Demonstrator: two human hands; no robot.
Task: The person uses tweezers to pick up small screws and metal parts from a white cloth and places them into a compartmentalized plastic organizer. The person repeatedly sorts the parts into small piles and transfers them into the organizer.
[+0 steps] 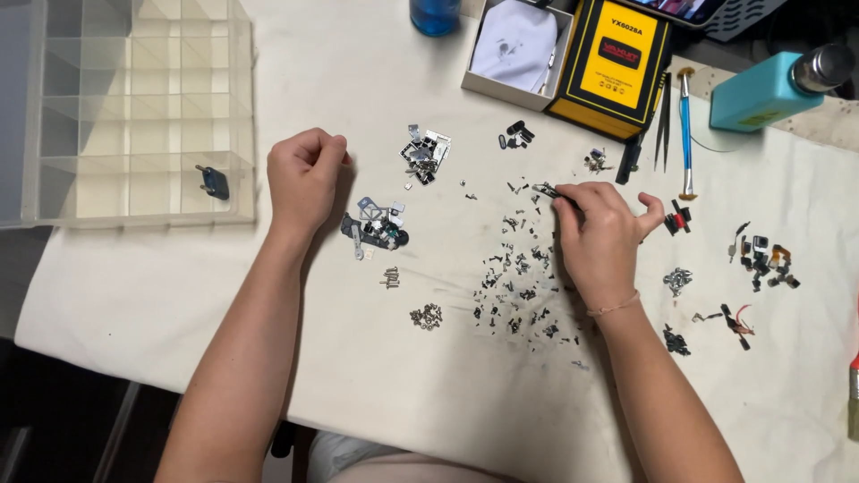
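My right hand [601,234] grips a pair of dark tweezers [546,190], whose tips point left over a wide scatter of tiny black screws [519,286] on the white table [376,376]. My left hand [305,172] rests on the table as a closed fist with nothing visible in it. Just right of that fist lie two small heaps of metal brackets and parts [424,154], [378,228]. Two little clusters of silver screws [427,316] sit below them.
A clear plastic compartment box [134,107] holding one dark part [214,182] stands at the far left. A yellow-and-black case [614,63], a white box [516,49], a teal bottle [769,88], hand tools [684,134] and more small part piles [765,264] lie at the right.
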